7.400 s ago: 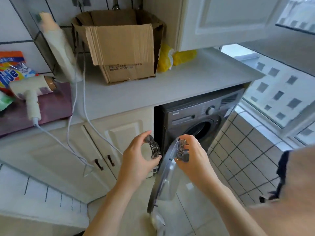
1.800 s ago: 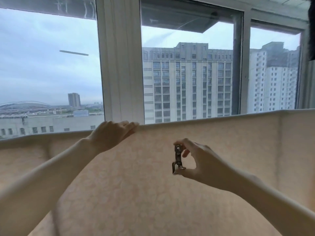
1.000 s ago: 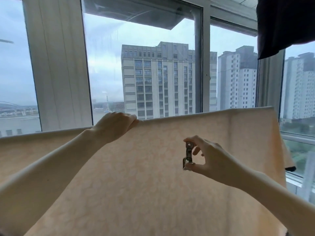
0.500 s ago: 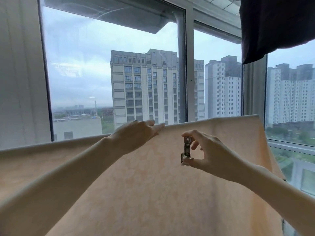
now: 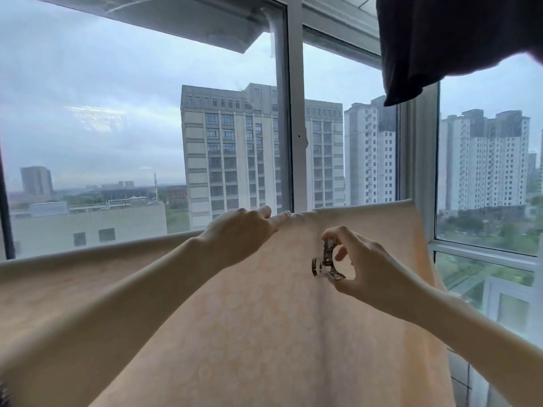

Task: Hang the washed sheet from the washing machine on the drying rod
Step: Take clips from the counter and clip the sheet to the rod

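Note:
A pale peach sheet (image 5: pixel 264 333) hangs across the view, folded over a rod that stays hidden under its top edge. My left hand (image 5: pixel 241 233) rests on that top fold with its fingers stretched out flat toward the right. A little lower and to the right, my right hand (image 5: pixel 361 265) pinches a metal clothes clip (image 5: pixel 324 261) between thumb and fingers, just in front of the sheet. The clip's jaws are spread apart and are not on the cloth.
Large windows with white frames (image 5: pixel 295 127) stand right behind the sheet, with tall buildings beyond. A dark cloth (image 5: pixel 446 39) hangs from above at the top right. The sheet's right edge (image 5: pixel 423 259) ends near the window corner.
The view has swung right along the sheet. My left hand slid right along the top fold. The clip in my right hand has gone from closed to spread apart.

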Demonstrator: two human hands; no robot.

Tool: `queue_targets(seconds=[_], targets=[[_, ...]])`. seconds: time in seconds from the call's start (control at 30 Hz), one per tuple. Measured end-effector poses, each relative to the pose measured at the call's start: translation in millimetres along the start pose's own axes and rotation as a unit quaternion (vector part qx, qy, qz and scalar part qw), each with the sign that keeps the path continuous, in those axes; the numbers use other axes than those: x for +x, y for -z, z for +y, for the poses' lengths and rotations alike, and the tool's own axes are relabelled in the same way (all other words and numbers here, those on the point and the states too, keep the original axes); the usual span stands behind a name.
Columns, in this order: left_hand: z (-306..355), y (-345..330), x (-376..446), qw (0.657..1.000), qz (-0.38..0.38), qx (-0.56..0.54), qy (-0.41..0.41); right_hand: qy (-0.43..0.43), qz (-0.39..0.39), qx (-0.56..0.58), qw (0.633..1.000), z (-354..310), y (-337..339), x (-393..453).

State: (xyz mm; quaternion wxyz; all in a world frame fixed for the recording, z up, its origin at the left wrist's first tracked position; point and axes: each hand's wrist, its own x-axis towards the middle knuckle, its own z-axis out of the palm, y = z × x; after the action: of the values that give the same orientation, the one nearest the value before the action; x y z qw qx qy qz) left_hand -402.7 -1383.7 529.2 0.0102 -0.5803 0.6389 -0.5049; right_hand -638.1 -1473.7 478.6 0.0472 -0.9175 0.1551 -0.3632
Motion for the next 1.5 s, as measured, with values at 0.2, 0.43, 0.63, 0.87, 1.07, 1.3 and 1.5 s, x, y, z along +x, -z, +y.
queue_targets(seconds=[0.2, 0.43, 0.63, 0.87, 1.07, 1.3, 1.5], targets=[[31, -6, 48, 0.994, -0.018, -0.102, 0.040, 0.035, 0.007, -0.036, 0.999, 67, 29, -10], [64, -22, 95, 0.993, -0.078, -0.044, 0.078, 0.052, 0.036, -0.014, 0.998, 148, 63, -20], [78, -31, 132, 0.983, -0.126, -0.058, 0.121, 0.071, 0.040, -0.028, 0.996, 188, 92, -12], [77, -38, 156, 0.965, -0.156, -0.145, 0.156, 0.106, 0.067, -0.077, 0.989, 201, 113, 25], [72, -50, 168, 0.950, -0.174, -0.188, 0.179, 0.112, 0.064, -0.105, 0.986, 207, 126, 63], [75, -56, 185, 0.935, -0.188, -0.222, 0.201, 0.086, 0.065, -0.100, 0.989, 203, 130, 104], [76, -59, 191, 0.939, -0.198, -0.206, 0.189, 0.113, 0.008, -0.044, 0.993, 208, 110, 130]])
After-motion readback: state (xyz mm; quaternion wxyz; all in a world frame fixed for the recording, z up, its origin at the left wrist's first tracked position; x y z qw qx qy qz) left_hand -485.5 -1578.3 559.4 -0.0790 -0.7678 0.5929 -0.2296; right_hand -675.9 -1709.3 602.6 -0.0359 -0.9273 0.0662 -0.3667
